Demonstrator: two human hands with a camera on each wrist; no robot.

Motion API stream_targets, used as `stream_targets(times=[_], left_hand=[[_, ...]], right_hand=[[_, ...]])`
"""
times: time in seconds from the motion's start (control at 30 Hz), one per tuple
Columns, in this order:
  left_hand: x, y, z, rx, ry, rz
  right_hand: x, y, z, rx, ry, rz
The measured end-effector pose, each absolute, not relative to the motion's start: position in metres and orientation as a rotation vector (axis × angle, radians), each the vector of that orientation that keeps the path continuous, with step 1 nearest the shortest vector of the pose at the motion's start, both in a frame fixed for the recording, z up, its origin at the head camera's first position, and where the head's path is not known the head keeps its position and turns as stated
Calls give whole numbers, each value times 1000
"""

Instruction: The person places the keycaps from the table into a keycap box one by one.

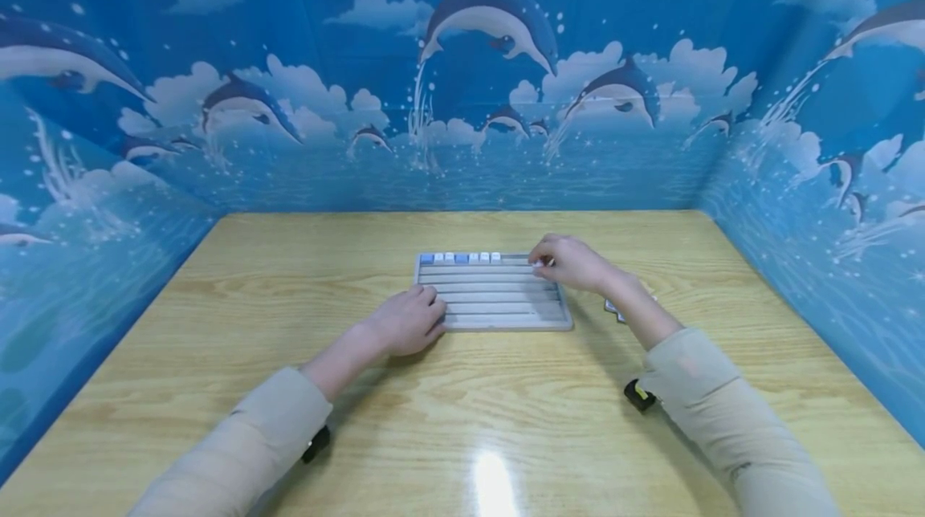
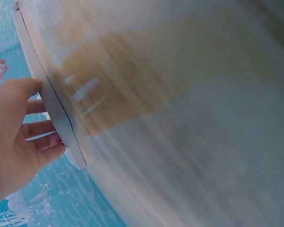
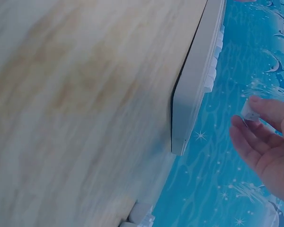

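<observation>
The right hand (image 1: 574, 263) pinches a small white block (image 3: 249, 112) between thumb and fingers. The left hand (image 1: 409, 321), fingers slightly spread, touches a ridged, grey tray (image 1: 499, 303).

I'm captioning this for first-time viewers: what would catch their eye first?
Probably the large leaping dolphin on the blue backdrop behind the table. Next, the pale ridged tray mid-table, with small blue and white blocks along its far edge. The left hand touches its near left corner; the right hand pinches a white block near its far right corner.
</observation>
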State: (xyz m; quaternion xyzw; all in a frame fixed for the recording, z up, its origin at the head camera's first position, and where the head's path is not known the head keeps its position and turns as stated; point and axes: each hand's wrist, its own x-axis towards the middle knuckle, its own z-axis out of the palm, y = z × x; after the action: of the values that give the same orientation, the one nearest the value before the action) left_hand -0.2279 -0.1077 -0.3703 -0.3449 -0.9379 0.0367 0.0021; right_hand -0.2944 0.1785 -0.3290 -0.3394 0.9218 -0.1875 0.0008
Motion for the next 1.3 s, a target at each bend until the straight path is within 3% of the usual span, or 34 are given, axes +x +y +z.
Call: stream_targets(times=[1.3], left_hand=[[-228,-106,-372,-1047,-2957,148]], right_hand=[[-299,169,-339,-1212,2912,-534]])
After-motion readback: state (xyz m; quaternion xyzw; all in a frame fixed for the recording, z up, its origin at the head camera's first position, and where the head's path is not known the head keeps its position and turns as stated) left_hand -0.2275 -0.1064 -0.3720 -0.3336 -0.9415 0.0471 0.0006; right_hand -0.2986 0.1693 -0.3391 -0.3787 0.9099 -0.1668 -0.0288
